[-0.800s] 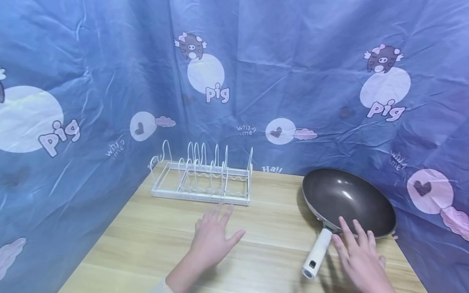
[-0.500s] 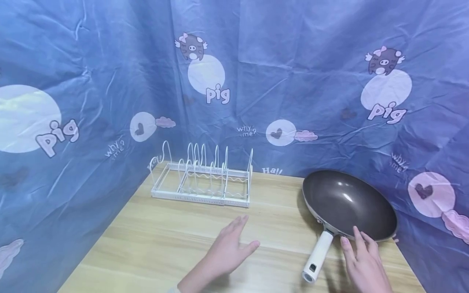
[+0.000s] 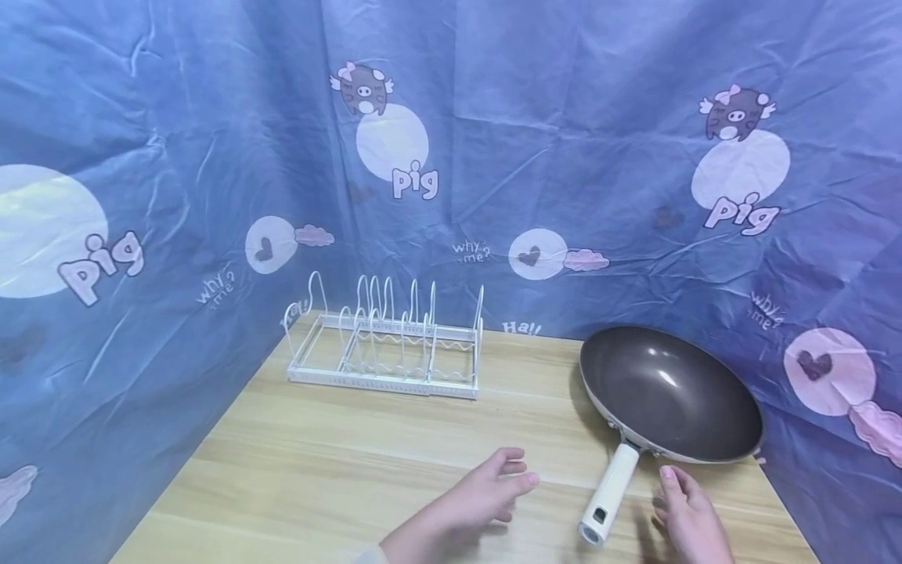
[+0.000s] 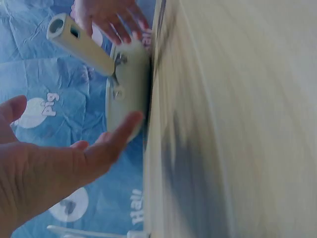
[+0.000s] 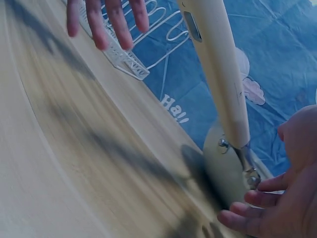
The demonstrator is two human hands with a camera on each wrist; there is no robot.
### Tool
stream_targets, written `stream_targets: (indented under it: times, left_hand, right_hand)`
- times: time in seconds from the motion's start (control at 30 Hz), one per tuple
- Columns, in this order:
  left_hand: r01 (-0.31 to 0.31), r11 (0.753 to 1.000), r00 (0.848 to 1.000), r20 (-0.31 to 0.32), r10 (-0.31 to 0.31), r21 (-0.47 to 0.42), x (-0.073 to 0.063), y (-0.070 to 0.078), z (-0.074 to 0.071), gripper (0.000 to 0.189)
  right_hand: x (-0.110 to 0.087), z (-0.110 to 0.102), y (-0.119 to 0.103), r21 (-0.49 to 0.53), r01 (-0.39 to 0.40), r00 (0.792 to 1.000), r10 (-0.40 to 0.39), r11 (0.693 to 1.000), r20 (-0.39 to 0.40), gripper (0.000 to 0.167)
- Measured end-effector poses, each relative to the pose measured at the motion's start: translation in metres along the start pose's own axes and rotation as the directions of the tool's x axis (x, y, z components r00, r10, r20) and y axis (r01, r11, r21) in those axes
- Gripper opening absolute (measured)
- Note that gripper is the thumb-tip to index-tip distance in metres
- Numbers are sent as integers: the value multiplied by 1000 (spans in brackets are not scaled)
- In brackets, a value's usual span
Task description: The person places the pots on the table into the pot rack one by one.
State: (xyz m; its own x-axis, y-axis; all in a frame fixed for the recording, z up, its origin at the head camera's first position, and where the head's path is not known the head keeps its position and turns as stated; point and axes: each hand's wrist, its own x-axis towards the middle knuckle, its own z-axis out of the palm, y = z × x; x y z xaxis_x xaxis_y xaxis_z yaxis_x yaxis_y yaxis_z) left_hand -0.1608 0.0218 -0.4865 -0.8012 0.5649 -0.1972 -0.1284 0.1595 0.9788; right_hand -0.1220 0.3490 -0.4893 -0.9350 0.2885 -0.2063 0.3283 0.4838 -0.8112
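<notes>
A wok-shaped frying pan (image 3: 676,392), dark inside and cream outside, sits at the right of the table. Its cream handle (image 3: 611,489) slants toward me. My left hand (image 3: 486,493) hovers left of the handle, fingers loosely bent and thumb apart, holding nothing. On the other side, just below the rim, is my right hand (image 3: 690,513), also holding nothing, its fingers relaxed. In the right wrist view, the right hand's fingertips (image 5: 235,218) come close to the pan's outer wall (image 5: 223,163) near the handle joint. The left wrist view shows the handle (image 4: 81,47) between the two hands.
A white wire rack (image 3: 384,384) with several upright loops stands at the back left of the wooden table (image 3: 317,462). Blue printed cloth (image 3: 493,157) hangs behind the table and along both sides, close to the rack and pan.
My left hand has moved right and toward me, from in front of the rack to near the handle. My right hand has drawn back from over the pan's rim. Pan and rack stay put.
</notes>
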Motion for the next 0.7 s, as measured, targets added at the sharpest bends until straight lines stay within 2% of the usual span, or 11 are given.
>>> stream_targets:
  times: [0.13,0.23,0.3,0.33,0.4,0.47,0.53,0.57,0.63,0.7]
  left_hand:
    - [39,989,998,59,-31,-141,8,-3,14,66]
    - [65,975,993,114,-42,-213,12,-4,26,64]
    - [86,960,987,157,-44,-266,16,-3,35,65]
    - [95,952,983,181,-42,-290,17,-3,39,68]
    - [117,934,973,229,-39,-339,21,-3,47,75]
    - [142,919,962,270,-41,-368,24,-1,54,80]
    - [155,904,956,293,-36,-397,27,1,61,83]
    - [157,897,954,298,-29,-413,29,2,65,82]
    - [153,885,950,313,-9,-439,31,3,70,77]
    - [141,872,947,320,19,-469,33,5,74,71]
  right_hand:
    - [4,7,2,197,-26,996,9,980,83,77]
    - [8,10,3,337,-76,991,34,938,131,78]
    - [11,12,6,424,-77,987,9,902,162,78]
    - [12,13,8,475,-74,984,-14,877,179,79]
    - [14,14,12,571,-56,974,-80,819,211,68]
    - [15,15,16,673,-53,958,-152,738,243,51]
    - [15,16,14,735,-74,949,-180,674,260,35]
    - [15,16,13,753,-83,948,-182,653,262,31]
    - [15,18,7,765,-93,950,-172,637,259,29]
    - [15,20,0,750,-90,961,-140,655,237,26]
